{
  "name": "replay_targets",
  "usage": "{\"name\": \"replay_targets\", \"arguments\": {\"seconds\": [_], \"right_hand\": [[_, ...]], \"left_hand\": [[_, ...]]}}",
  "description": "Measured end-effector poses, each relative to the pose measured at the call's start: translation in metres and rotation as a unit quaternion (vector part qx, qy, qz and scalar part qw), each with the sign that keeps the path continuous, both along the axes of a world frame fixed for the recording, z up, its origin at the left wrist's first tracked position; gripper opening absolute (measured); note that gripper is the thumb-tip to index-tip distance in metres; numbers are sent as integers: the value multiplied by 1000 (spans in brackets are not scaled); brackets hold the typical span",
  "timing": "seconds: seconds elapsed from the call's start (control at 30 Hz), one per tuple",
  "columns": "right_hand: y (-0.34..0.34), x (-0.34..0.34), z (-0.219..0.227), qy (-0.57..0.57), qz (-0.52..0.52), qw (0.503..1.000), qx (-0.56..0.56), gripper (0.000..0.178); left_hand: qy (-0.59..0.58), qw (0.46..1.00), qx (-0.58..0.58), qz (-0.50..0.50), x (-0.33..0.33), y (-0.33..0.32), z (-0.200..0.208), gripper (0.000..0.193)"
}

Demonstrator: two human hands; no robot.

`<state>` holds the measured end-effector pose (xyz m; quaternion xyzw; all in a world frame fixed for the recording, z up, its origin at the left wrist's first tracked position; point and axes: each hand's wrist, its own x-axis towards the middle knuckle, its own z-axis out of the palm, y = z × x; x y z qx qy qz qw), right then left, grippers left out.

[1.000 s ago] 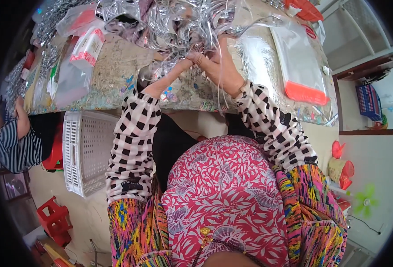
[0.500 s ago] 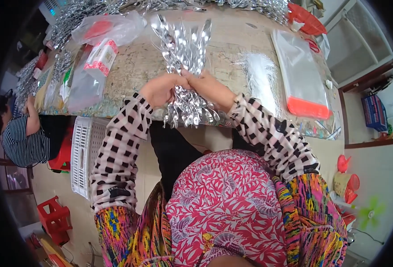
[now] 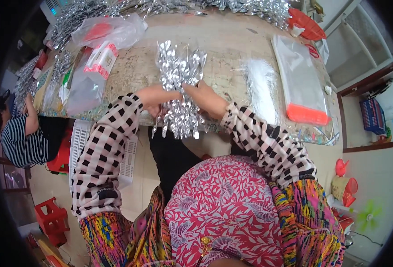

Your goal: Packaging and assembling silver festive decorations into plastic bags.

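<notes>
A bundle of shiny silver twisted foil strands [image 3: 178, 66] stands out over the near edge of the table, its lower ends hanging past that edge. My left hand [image 3: 154, 97] wraps the bundle's middle from the left, its fingertips hidden behind the foil. From the other side my right hand [image 3: 205, 98] grips the same bundle, thumb across the front. To the right of my hands lies a sheaf of thin white ties [image 3: 259, 84]. Farther right is a stack of clear plastic bags [image 3: 301, 73] with an orange-red end.
Silver foil strands [image 3: 245, 6] are heaped along the table's far edge. A clear bag [image 3: 125, 31] and a red-and-white box [image 3: 102, 58] lie at left. A red basket [image 3: 307, 23] sits far right. Another person [image 3: 23, 138] works at left, near a white crate [image 3: 78, 147].
Both hands have come nearer to me with the foil bundle. The bundle's upper ends now stand lower and closer together, and its lower ends hang farther past the table edge.
</notes>
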<state>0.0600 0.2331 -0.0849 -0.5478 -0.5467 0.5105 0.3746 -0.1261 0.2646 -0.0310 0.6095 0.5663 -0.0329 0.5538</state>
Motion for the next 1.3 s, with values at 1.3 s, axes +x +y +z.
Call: {"name": "replay_targets", "arguments": {"seconds": [1.3], "right_hand": [[499,162,20,74,-108,985,-114,34]], "left_hand": [[-69,850,493,171,-50,191,-103,45]]}}
